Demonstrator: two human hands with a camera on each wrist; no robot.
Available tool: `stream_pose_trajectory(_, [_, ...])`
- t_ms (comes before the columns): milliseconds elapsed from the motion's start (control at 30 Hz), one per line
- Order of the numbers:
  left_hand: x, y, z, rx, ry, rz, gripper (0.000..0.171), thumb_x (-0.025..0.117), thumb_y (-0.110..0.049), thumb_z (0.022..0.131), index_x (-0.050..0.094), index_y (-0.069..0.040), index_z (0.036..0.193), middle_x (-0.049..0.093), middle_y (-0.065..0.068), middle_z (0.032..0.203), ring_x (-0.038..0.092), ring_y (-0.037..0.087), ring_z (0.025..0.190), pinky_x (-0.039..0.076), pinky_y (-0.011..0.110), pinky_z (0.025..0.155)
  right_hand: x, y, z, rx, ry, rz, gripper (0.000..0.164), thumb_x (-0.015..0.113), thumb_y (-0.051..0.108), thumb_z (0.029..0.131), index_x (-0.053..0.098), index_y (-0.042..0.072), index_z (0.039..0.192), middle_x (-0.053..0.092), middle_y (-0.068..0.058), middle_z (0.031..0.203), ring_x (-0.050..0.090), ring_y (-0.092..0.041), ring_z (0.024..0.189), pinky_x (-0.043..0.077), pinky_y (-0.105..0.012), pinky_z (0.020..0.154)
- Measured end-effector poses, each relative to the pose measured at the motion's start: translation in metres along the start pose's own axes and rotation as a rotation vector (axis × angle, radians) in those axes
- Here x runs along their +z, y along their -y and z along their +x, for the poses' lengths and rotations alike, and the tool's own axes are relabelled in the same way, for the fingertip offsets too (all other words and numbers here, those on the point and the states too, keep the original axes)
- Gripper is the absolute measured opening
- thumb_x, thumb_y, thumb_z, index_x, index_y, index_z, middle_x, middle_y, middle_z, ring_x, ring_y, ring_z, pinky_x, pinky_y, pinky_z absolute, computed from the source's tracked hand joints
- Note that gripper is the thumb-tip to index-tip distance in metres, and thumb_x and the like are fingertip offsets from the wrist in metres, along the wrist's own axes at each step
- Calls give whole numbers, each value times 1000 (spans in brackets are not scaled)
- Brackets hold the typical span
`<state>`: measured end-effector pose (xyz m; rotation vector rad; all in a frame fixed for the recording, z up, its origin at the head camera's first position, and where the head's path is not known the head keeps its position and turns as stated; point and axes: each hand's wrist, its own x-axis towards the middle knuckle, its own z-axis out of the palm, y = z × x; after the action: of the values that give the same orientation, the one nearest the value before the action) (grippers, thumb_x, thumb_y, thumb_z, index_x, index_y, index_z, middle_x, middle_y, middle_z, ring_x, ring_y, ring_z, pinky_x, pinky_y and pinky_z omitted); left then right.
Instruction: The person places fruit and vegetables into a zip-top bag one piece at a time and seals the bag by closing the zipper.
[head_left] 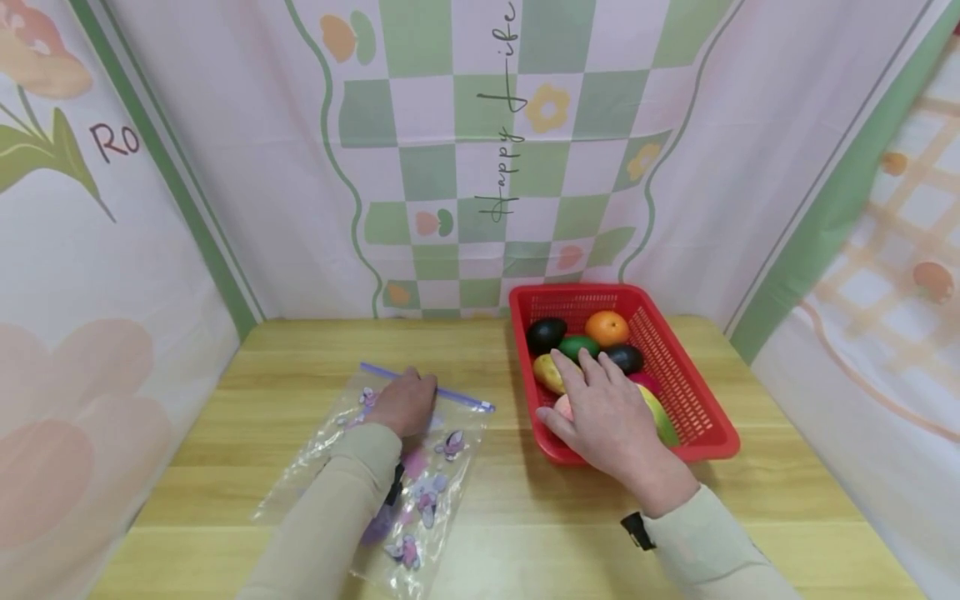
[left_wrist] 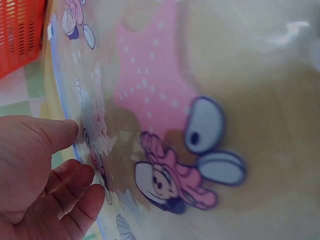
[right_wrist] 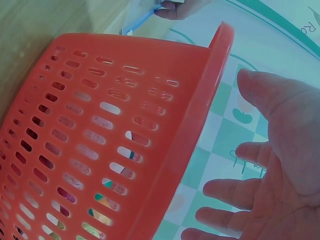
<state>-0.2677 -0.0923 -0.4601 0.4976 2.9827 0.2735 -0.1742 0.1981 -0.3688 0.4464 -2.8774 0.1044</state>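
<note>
A clear zip bag (head_left: pixel 427 492) with pink and purple cartoon prints and a blue zip strip (head_left: pixel 465 400) lies flat at the left. My left hand (head_left: pixel 405 404) rests at its zip end, fingers loosely bent; in the left wrist view, the thumb (left_wrist: pixel 65 134) and fingers are apart, overlapping the bag's edge. My right hand (head_left: pixel 611 425) hovers over a red basket (head_left: pixel 716 442), fingers spread and holding nothing. Inside are an orange (head_left: pixel 607 328), a potato-like yellow item (head_left: pixel 548 373), dark oval items (head_left: pixel 546 335), a green one (head_left: pixel 578 347) and a yellow-green one (head_left: pixel 663 421). My hand partly hides a pink round item (head_left: pixel 564 406).
The wooden table (head_left: pixel 495 517) carries the bag and the basket. Behind it hangs a green-and-white checked cloth (head_left: pixel 487 167), with printed curtains on both sides. Slotted holes cover the basket's side wall (right_wrist: pixel 100 125).
</note>
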Motion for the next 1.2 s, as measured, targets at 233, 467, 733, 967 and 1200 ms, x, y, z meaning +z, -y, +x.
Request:
stream_pose_trajectory(233, [2,0,0,-27,11,-21,19,55,-11,91,56,-13,110,50,11,98,54,24,77,52,37,65,0,2,0,2,0,5,84,61,58,84,31,17,151,39,-22,147,33,-47,133,34,-65,103])
stream_pose_trajectory(467, [1,-1,-1,-27,6,-41,15,55,-12,93,54,-14,108,51,10,97,54,24,79,52,38,66,1,2,0,-3,-12,-6,84,62,58,84,32,16,150,40,-23,146,34,-47,132,34,-64,103])
stream_pose_trajectory(733, [2,-1,-1,-11,2,-57,9,58,-15,93,59,-17,101,61,4,90,58,24,85,53,41,74,2,3,0,-23,-28,-7,83,62,59,84,33,16,149,42,-24,144,35,-48,131,33,-62,105])
stream_pose_trajectory(967, [8,2,-2,1,-34,-53,12,54,-21,97,61,-17,105,67,5,92,62,24,81,54,41,71,3,4,-1,-33,-33,-9,81,60,59,85,33,16,149,42,-25,143,35,-48,131,31,-61,107])
stream_pose_trajectory(1200, [7,2,-3,3,-56,-63,8,56,-21,96,60,-16,99,63,1,83,60,21,74,53,38,67,3,4,-1,-34,-29,-2,80,60,58,86,33,15,149,41,-25,144,34,-49,131,30,-60,108])
